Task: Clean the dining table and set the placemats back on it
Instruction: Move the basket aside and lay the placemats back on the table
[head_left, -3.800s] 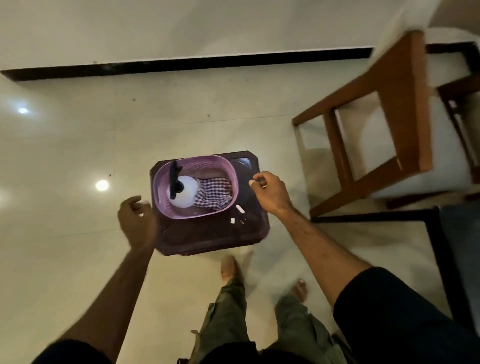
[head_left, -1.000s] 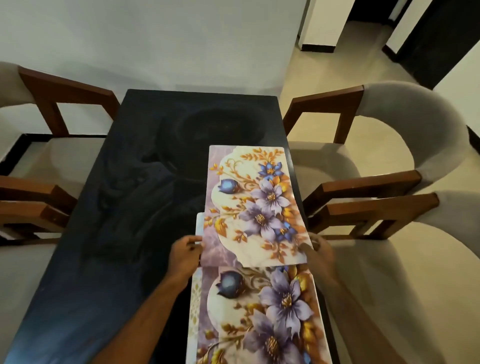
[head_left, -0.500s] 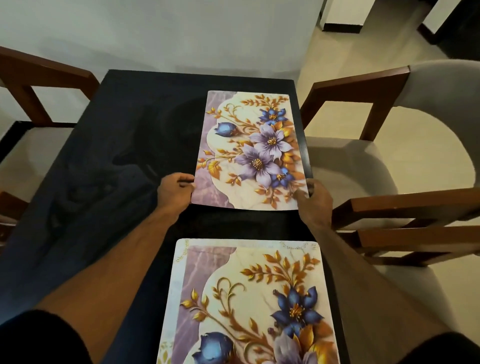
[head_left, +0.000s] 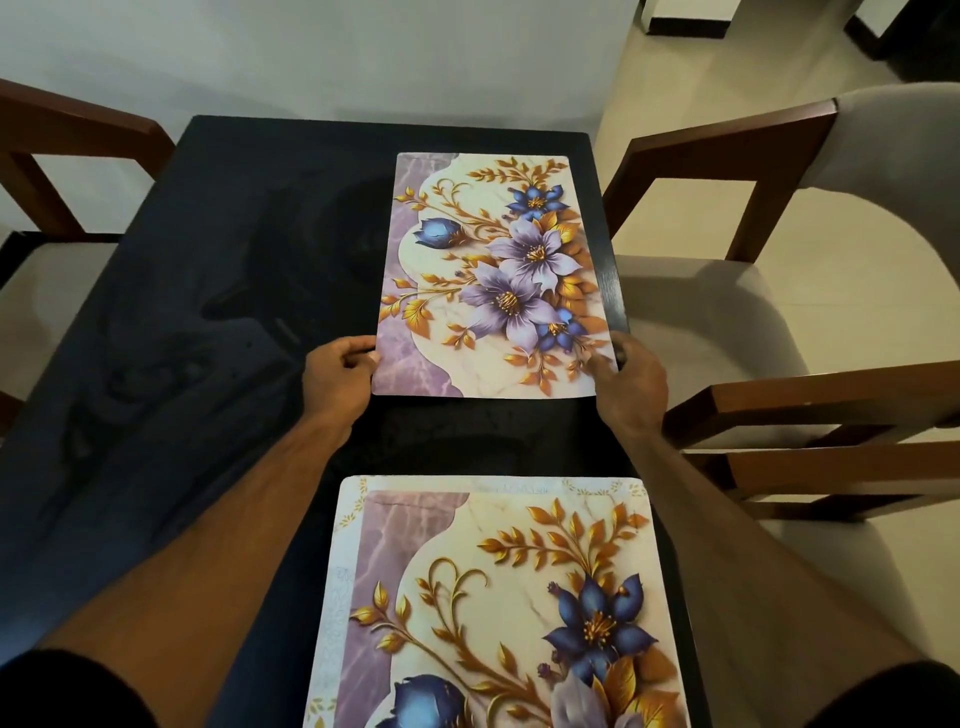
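Observation:
A floral placemat (head_left: 493, 275) with purple and blue flowers lies flat on the far right part of the dark glossy dining table (head_left: 208, 312). My left hand (head_left: 337, 376) pinches its near left corner. Its near right corner is under the fingers of my right hand (head_left: 631, 382). Closer to me lies a second floral placemat (head_left: 493, 608), and the edge of another mat shows beneath it along the left and top sides.
Wooden chairs with grey cushions stand on both sides: two on the right (head_left: 779, 291) (head_left: 831, 441), one at the far left (head_left: 62, 171). A white wall is behind the table. Tiled floor (head_left: 727, 67) runs off to the far right.
Over the last second I carried the top placemat off the near stack and laid it on the far right of the table. Since half a second ago both hands stay at its near corners.

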